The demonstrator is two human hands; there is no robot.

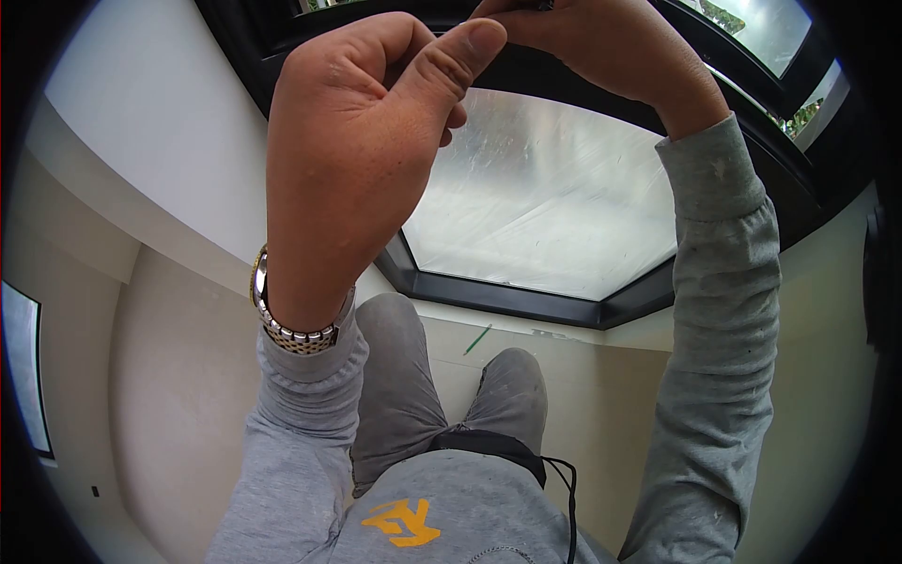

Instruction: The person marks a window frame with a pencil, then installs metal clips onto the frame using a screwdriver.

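My left hand (366,132), with a metal watch at the wrist, is raised in front of the window; its fingers are curled and its thumb points toward the right. Whatever it may hold is hidden behind the fingers. My right hand (611,47) is up at the top edge of the view, its fingers bent and close to the left thumb tip. A small dark, shiny bit shows at its fingers, too cut off to name. Behind both hands is the black window frame (507,299) with a hazy, streaked pane (545,197).
A thin green stick, like a pencil (477,340), lies on the pale floor below the window, beyond my knees. A white wall (160,103) rises on the left. More black frame (799,75) and panes with greenery behind stand at the upper right.
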